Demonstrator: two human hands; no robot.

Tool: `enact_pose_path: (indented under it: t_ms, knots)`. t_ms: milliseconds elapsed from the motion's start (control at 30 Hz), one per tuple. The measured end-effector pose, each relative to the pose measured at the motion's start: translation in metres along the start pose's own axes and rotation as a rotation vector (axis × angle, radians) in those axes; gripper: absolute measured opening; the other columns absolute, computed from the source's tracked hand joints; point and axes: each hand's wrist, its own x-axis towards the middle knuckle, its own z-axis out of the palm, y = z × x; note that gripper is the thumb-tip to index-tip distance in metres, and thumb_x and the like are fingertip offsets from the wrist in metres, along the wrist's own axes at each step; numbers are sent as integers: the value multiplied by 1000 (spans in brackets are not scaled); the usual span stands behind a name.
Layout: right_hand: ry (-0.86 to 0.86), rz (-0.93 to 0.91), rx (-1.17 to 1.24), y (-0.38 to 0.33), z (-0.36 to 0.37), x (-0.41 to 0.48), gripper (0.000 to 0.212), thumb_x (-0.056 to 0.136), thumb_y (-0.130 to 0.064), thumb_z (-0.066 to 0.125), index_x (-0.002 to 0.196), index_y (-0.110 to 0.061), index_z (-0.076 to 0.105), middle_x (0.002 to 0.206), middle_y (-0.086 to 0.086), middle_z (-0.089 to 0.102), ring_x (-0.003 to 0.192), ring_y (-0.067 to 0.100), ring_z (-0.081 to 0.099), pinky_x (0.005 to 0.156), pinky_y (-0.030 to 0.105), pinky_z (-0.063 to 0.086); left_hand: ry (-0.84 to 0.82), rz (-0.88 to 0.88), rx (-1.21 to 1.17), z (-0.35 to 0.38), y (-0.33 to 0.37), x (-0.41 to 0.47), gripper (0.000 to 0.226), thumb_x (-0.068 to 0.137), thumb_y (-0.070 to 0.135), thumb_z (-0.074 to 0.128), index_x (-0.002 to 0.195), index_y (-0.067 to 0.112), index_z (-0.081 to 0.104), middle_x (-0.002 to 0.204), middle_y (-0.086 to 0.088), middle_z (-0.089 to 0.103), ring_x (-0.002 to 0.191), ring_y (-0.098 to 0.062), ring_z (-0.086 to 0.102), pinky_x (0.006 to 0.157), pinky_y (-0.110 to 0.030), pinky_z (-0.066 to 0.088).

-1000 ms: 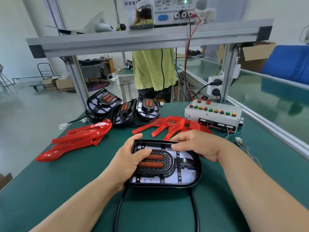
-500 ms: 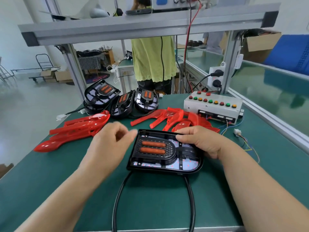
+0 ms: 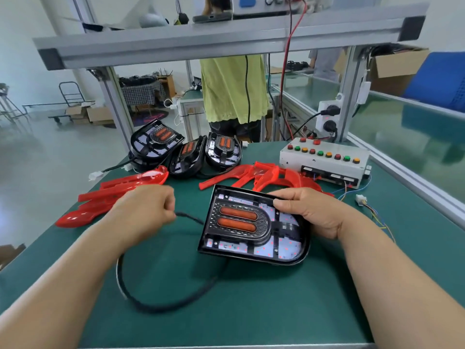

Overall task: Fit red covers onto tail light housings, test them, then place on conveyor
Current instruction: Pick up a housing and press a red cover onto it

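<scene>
A black tail light housing (image 3: 251, 229) with two orange bars lies tilted on the green table, raised at its right side. My right hand (image 3: 309, 210) grips its right edge, thumb on top. My left hand (image 3: 148, 210) is to the housing's left, fingers curled round the housing's black cable (image 3: 156, 303), which loops over the table in front. Red covers lie in two heaps: one at the left (image 3: 113, 195), one behind the housing (image 3: 266, 176). Three more housings (image 3: 186, 152) stand at the back.
A white test box (image 3: 324, 159) with coloured buttons sits at the back right, loose wires and a white connector (image 3: 361, 199) beside it. An aluminium frame (image 3: 226, 39) spans overhead. A person in a yellow-green top (image 3: 231, 89) stands behind the table. A glass-sided conveyor (image 3: 412, 144) runs on the right.
My left hand left the housing, moved left and took hold of the cable. The housing has shifted right and tilted up in my right hand; the cable loop has swung left.
</scene>
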Motion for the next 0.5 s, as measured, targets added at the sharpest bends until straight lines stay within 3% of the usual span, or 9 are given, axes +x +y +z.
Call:
enact_pose_path:
  t_ms: [67, 133, 233, 300, 400, 500]
  knots:
    - [0, -8, 11, 0, 2, 1, 38, 80, -14, 68, 117, -6, 70, 117, 25, 69, 102, 34, 67, 98, 47, 53, 147, 87, 21, 12, 4, 21, 22, 83, 23, 70, 73, 26, 51, 78, 9, 57, 72, -17, 56, 63, -32, 43]
    - [13, -14, -4, 0, 2, 1, 39, 79, -15, 68, 117, -6, 71, 116, 24, 70, 102, 34, 67, 96, 46, 54, 189, 194, -7, 26, 10, 38, 18, 87, 18, 67, 86, 31, 55, 90, 9, 58, 82, -23, 59, 72, -37, 48]
    - [19, -24, -51, 0, -1, 1, 36, 80, -17, 69, 115, -10, 73, 114, 22, 72, 102, 33, 69, 93, 43, 57, 42, 226, 3, 45, 10, 53, 40, 90, -1, 54, 116, 27, 64, 120, 4, 58, 106, -26, 60, 91, -42, 48]
    - [3, -30, -58, -1, -1, 1, 34, 80, -17, 69, 114, -11, 74, 113, 21, 72, 101, 32, 70, 91, 41, 57, 15, 155, 35, 52, 9, 60, 46, 88, -4, 51, 119, 26, 67, 128, 3, 56, 114, -24, 57, 96, -38, 47]
    - [-9, -32, -67, 0, -4, 2, 36, 80, -16, 69, 115, -11, 73, 115, 21, 71, 104, 32, 69, 96, 44, 54, 173, 116, -224, 52, 21, 62, 30, 92, 10, 53, 105, 30, 71, 114, 11, 61, 104, -14, 60, 85, -29, 46]
    - [-47, -24, -59, 0, -7, 1, 38, 78, -17, 71, 115, -10, 73, 118, 21, 70, 105, 31, 68, 98, 43, 53, 58, 179, -567, 46, 52, 66, 21, 94, 21, 61, 87, 38, 72, 94, 24, 68, 90, 6, 61, 75, -12, 41]
